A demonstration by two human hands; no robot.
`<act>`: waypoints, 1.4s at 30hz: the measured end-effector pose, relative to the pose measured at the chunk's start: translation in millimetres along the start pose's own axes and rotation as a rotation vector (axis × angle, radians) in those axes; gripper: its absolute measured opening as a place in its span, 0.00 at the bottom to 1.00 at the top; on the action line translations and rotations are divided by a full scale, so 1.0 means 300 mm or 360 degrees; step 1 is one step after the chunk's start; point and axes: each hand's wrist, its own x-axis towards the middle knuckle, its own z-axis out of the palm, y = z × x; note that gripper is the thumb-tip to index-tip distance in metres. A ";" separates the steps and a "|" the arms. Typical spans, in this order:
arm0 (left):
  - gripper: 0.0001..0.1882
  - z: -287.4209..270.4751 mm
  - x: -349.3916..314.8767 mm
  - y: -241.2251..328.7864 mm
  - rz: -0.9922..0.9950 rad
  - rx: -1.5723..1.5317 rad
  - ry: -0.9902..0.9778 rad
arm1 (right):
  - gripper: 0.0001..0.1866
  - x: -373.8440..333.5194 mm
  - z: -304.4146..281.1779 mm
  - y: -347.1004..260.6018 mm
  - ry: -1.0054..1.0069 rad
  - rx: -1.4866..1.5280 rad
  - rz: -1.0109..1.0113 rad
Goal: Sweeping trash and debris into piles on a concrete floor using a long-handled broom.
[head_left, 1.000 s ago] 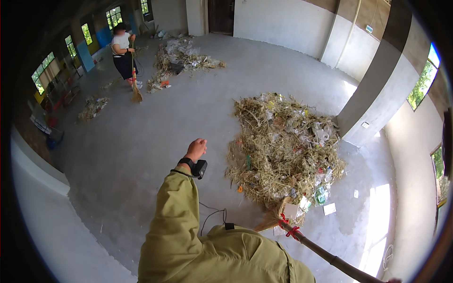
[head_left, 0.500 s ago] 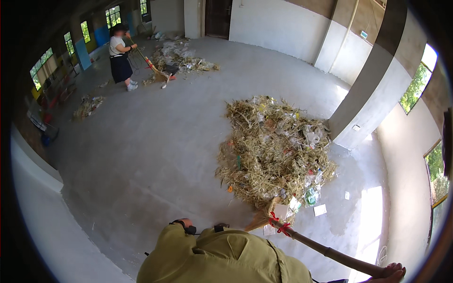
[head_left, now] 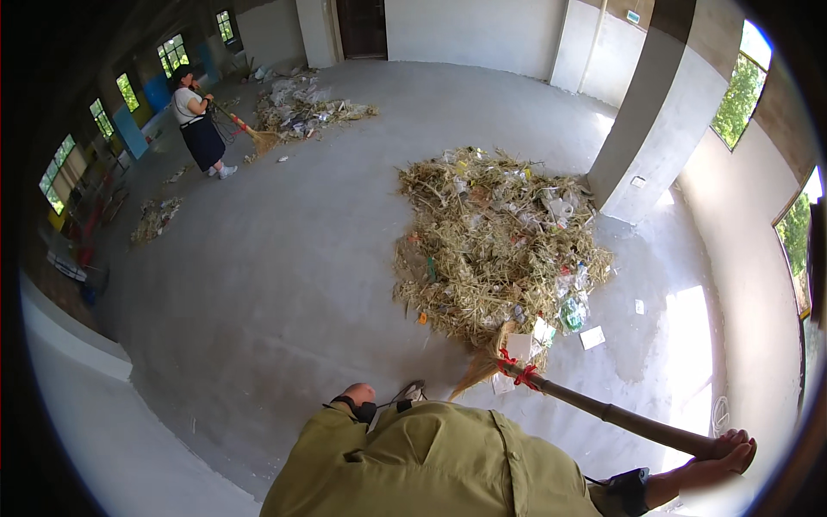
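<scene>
Toward the near right corner of the floor [head_left: 258, 276], grasping the upper end of a broom [head_left: 586, 400] with the clenched fingers of the right hand [head_left: 734, 451], and wearing a dark band [head_left: 634, 489] on that wrist. Holding the broom aslant, with bristles [head_left: 476, 376] at the near edge of a big heap of straw and litter [head_left: 495, 250], just right of the floor's middle. Close above the bristles, see red ties [head_left: 525, 375] knotted around the handle. Have the left hand [head_left: 360, 394] out beside an olive jacket [head_left: 431, 465], well apart from the broom; cannot tell the state of its fingers, mostly hidden from view. By the heap's near right corner, see green and clear plastic [head_left: 571, 313], then a white sheet [head_left: 593, 338] lying flat on bare floor, and a smaller white piece [head_left: 639, 307] nearer the floor's right edge. By the near left corner, see an orange scrap [head_left: 422, 318]. Just beside the heap's right edge, see a pale pillar [head_left: 659, 138]. Toward the floor's far left corner, see another person [head_left: 196, 129] in a white top and dark skirt, holding a second broom [head_left: 244, 127] near another heap [head_left: 306, 108]. Nearer the floor's left edge, see a smaller heap [head_left: 157, 220], and past the far edge, a dark door [head_left: 362, 30]
</scene>
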 end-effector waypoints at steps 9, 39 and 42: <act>0.12 0.074 0.052 -0.034 0.0095 0.0055 -0.0169 | 0.20 0.082 -0.202 0.062 0.0035 -0.0019 0.0057; 0.30 0.044 0.100 1.071 0.2077 0.0452 -0.0703 | 0.13 -0.231 -0.362 -0.320 0.0096 0.0066 0.0014; 0.33 0.099 -0.027 1.140 0.2444 0.0613 -0.0699 | 0.12 -0.265 -0.394 -0.345 0.0105 -0.0022 0.0033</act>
